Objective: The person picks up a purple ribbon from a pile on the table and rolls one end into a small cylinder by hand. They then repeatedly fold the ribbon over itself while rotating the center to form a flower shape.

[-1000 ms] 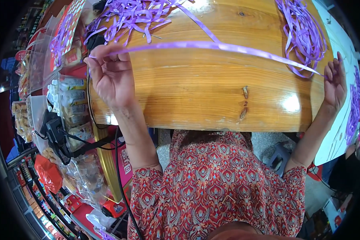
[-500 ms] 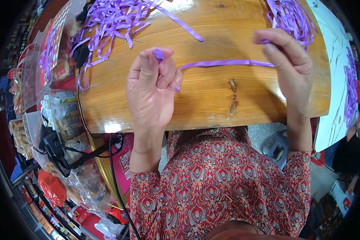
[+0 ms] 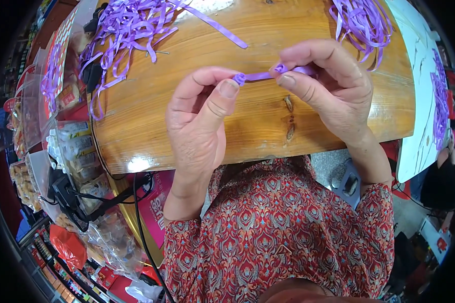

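Note:
Between my two hands runs a narrow purple ribbon, held above the wooden table. My left hand pinches a small rolled or knotted purple bit between thumb and index finger. My right hand grips another curled bit of purple ribbon the same way, with thumb and index finger, and some ribbon shows behind those fingers. The other fingers of both hands are curled inward. Whether both bits belong to one single ribbon is partly hidden by my fingers.
A tangled heap of purple ribbons lies at the far left, one strand reaching toward the middle. Another bundle of ribbons is at the far right. Packaged food and black cables line the left side. A white marble-patterned board stands right.
My hands have come together, the right one moving left and the left one slightly right. The ribbon stretch between them has become much shorter and is lifted near my fingertips.

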Action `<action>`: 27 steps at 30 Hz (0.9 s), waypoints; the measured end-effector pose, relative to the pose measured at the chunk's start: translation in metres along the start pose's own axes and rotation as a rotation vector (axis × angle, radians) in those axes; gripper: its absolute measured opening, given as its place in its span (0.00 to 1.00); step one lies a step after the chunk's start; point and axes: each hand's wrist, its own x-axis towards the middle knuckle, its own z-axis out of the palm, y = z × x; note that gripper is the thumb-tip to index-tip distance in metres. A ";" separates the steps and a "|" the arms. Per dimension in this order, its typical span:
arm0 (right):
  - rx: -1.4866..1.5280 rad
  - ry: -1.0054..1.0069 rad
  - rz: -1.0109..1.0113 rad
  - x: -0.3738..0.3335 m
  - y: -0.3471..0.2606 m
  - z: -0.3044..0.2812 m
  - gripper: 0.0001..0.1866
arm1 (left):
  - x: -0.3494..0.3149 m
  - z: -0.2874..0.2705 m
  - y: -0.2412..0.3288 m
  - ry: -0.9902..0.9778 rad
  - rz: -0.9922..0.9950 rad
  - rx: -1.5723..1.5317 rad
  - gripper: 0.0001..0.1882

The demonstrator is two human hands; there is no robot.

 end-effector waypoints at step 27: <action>-0.298 -0.102 -0.297 0.001 0.007 -0.008 0.14 | 0.002 0.016 -0.021 -0.080 0.365 0.433 0.17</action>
